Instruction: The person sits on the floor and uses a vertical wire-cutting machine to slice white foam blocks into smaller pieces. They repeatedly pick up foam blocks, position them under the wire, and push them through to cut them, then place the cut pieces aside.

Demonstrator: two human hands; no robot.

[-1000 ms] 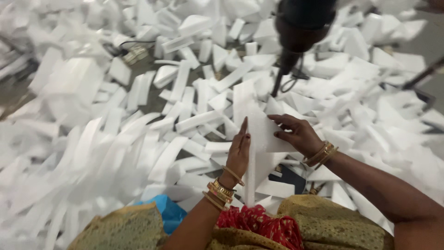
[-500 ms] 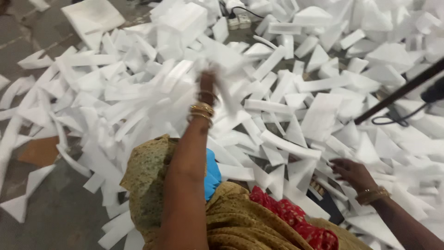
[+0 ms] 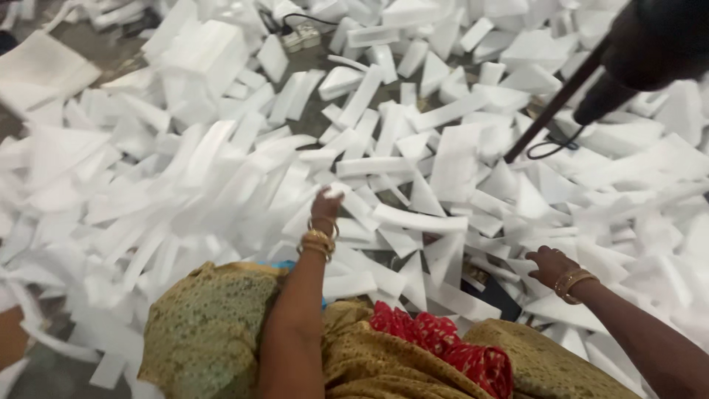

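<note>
Left hand (image 3: pixel 326 210): stretched out over the foam strips (image 3: pixel 402 218), fingers bent and blurred; whether they gripped a strip could not be told.
Right hand (image 3: pixel 550 266): fingers loosely spread, empty, tips just above strips beside the knee.
Strips: heaped on the floor (image 3: pixel 44 369) ahead of both hands.
Black rod (image 3: pixel 557 103): beyond the right hand.

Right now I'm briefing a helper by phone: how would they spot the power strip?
Start at the heap of white foam offcuts covering the floor, then go to its far edge. The power strip lies on bare grey floor there, the only piece with a black cable.
</note>
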